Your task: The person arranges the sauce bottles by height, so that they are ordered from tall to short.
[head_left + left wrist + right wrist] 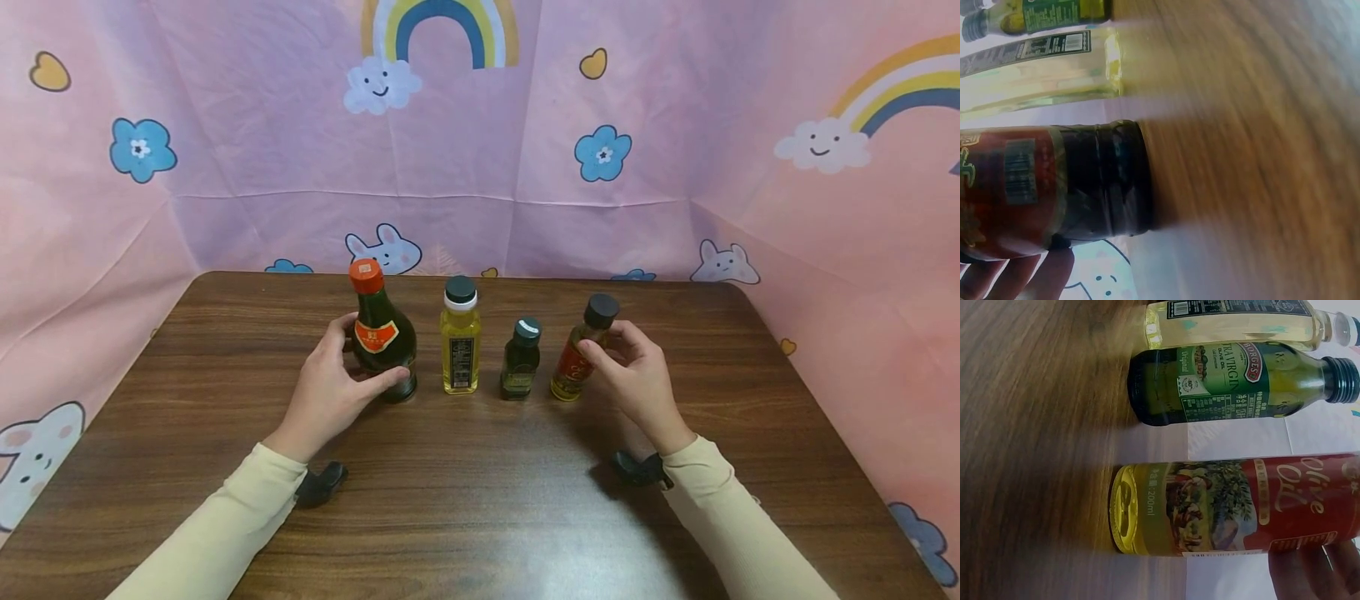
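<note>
My left hand [330,392] grips a dark sauce bottle [384,333] with a red cap and red-orange label, thumb in front and fingers round its far left side. In the left wrist view the sauce bottle's [1110,181] base is close to the tabletop. My right hand [636,379] holds a red-labelled olive oil bottle [573,367] with a black cap between thumb and fingers. The right wrist view shows the olive oil bottle [1222,506] with its yellow base near the wood; whether it touches I cannot tell.
Between the hands stand a tall clear bottle of yellow oil [460,350] with a dark green cap and a small green olive oil bottle [520,362]. All are on a brown wooden table [465,483]. A pink patterned cloth [465,158] hangs behind and at both sides.
</note>
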Action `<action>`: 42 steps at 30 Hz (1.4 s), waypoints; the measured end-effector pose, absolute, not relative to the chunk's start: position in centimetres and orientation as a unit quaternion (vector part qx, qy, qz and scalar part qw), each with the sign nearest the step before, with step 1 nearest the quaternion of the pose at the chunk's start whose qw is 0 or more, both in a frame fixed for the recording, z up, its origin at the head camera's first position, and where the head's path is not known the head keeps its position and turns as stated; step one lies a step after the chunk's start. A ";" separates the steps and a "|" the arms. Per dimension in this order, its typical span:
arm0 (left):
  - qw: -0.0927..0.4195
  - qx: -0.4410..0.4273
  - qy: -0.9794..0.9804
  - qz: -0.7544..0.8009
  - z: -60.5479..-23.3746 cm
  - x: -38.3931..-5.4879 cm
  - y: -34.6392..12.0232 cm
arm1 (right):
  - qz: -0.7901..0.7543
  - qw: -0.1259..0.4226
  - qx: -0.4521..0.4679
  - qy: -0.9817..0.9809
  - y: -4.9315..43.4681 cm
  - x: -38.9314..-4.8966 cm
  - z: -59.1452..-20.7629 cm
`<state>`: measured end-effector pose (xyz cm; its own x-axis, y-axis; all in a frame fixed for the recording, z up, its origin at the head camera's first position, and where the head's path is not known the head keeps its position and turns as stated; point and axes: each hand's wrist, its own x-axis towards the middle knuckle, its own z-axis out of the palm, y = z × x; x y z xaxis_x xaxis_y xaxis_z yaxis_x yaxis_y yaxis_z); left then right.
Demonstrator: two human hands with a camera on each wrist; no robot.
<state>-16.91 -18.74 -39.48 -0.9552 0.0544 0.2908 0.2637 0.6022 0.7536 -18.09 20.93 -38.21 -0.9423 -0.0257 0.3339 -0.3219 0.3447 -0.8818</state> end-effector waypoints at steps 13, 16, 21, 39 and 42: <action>0.125 -0.072 -0.868 -0.476 -39.6 -16.5 -18.1 | 0.572 0.131 0.107 -0.802 21.0 -18.1 -38.6; 0.129 -0.073 -0.865 -0.480 -39.7 -16.5 -18.0 | 0.577 0.131 0.109 -0.799 21.0 -18.1 -38.7; 0.131 -0.072 -0.864 -0.481 -39.7 -16.5 -18.0 | 0.580 0.132 0.108 -0.797 20.9 -18.1 -38.7; 0.173 -0.078 -0.865 -0.464 -37.2 -17.9 -18.8 | 0.591 0.129 0.109 -0.789 20.9 -18.1 -38.6; 0.181 -0.082 -0.869 -0.453 -36.7 -18.3 -19.3 | 0.593 0.126 0.118 -0.786 20.8 -18.3 -38.6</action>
<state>-18.30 -19.31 -36.71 -0.9208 -0.0215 0.3895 0.3068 0.5766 0.7572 -18.32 20.81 -38.62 -0.9403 -0.0357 0.3384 -0.3351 0.2689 -0.9030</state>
